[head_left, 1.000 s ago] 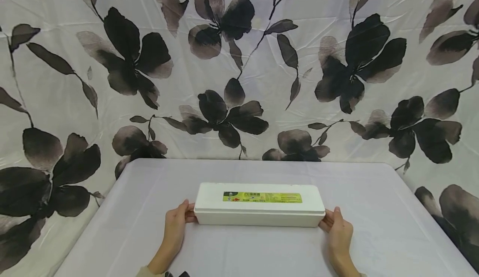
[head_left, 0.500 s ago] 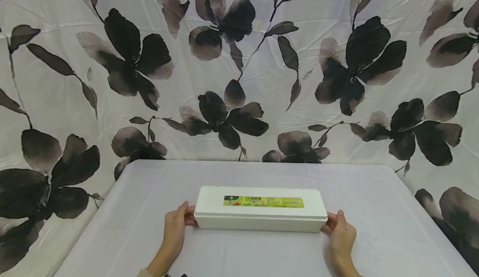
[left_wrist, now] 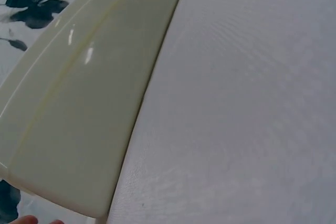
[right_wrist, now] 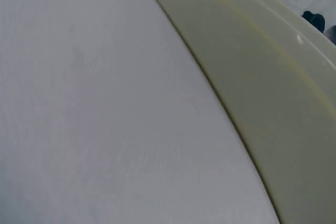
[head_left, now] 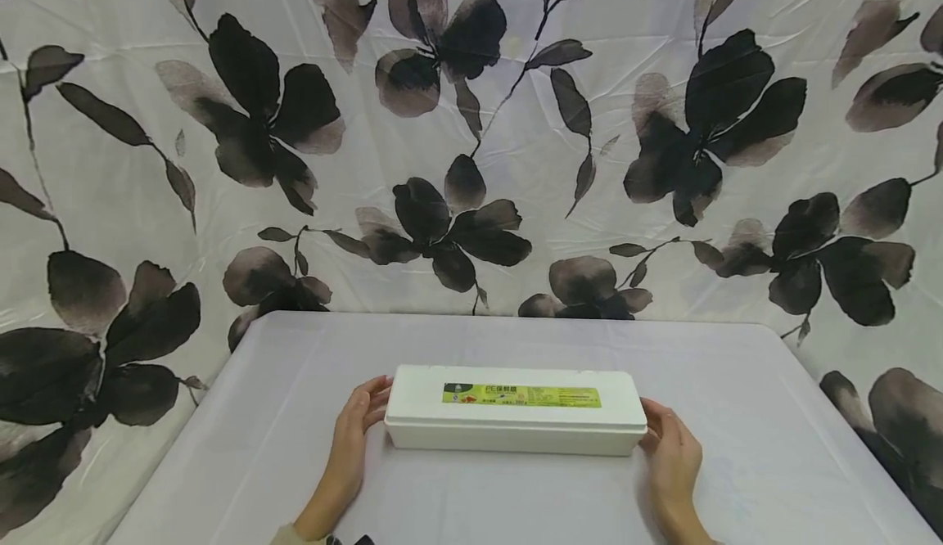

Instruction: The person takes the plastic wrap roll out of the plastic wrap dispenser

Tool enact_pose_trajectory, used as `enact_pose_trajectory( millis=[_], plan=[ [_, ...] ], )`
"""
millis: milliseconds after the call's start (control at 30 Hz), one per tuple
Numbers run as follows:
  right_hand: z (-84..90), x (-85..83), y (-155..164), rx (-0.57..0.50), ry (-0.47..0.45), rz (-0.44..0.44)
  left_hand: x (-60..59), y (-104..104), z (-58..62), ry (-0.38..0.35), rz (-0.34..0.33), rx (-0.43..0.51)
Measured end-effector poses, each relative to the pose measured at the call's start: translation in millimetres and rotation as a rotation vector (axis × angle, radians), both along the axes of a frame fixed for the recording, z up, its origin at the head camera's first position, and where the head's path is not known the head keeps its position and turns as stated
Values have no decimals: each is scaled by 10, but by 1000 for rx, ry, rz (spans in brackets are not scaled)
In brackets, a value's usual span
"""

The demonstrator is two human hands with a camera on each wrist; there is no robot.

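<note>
Box: long white rectangular plastic box (head_left: 516, 416), lying flat near the middle of the table, long side facing the person. Its white lid (head_left: 416, 398) is on, a seam running just under the lid's edge.
Label: yellow-green strip (head_left: 521, 396) with printed text, stuck along the top.
Left hand: bare left hand (head_left: 350, 430) at the box's left end, fingers loosely extended, not curled round it — can't tell how firmly they touch.
Right hand: bare right hand (head_left: 674, 451) at the other end, fingers relaxed and slightly bent, tips partly hidden behind the box.
Table: covered in smooth white cloth (head_left: 508, 496), rounded far corners, box sitting right on it.
Sleeve: bit of beige fabric (head_left: 287, 536) at the left wrist.
Backdrop: white hanging sheet (head_left: 530, 152) with big black-and-brown flowers — pretty wrinkly, behind the table.
</note>
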State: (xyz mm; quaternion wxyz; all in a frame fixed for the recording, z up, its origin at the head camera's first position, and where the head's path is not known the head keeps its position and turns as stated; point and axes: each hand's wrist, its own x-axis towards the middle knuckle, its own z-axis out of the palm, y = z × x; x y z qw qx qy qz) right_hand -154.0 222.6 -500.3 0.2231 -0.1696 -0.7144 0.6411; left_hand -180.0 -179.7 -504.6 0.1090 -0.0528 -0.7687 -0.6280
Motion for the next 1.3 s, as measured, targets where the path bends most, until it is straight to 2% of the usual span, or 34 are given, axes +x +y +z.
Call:
enact_pose_trajectory(
  millis=[100, 200, 333, 400, 500, 667, 800, 867, 1067, 1300],
  plan=[
    [62, -22, -2, 68, 46, 27, -20, -4, 32, -30, -111, -5],
    [150, -46, -4, 113, 90, 68, -75, -22, 45, -74, -226, 37],
    [291, -102, 17, 200, 110, 94, -174, -72, 26, -56, -348, 27],
    [372, -140, 28, 257, 103, 94, -223, -97, 8, -17, -387, -42],
    [513, -195, 15, 329, 95, 127, -292, -120, -6, 4, -429, -84],
    [767, -305, -77, 427, 170, 236, -387, -107, -34, -27, -447, -72],
    [944, -401, -193, 494, 260, 340, -405, -79, -59, -23, -407, -115],
    [1007, -437, -258, 522, 271, 392, -390, -70, -68, -13, -385, -139],
    [1100, -534, -453, 585, 256, 519, -372, -89, -76, 22, -357, -173],
    [1104, -560, -650, 615, 232, 641, -380, -82, -101, 46, -372, -187]
  ],
)
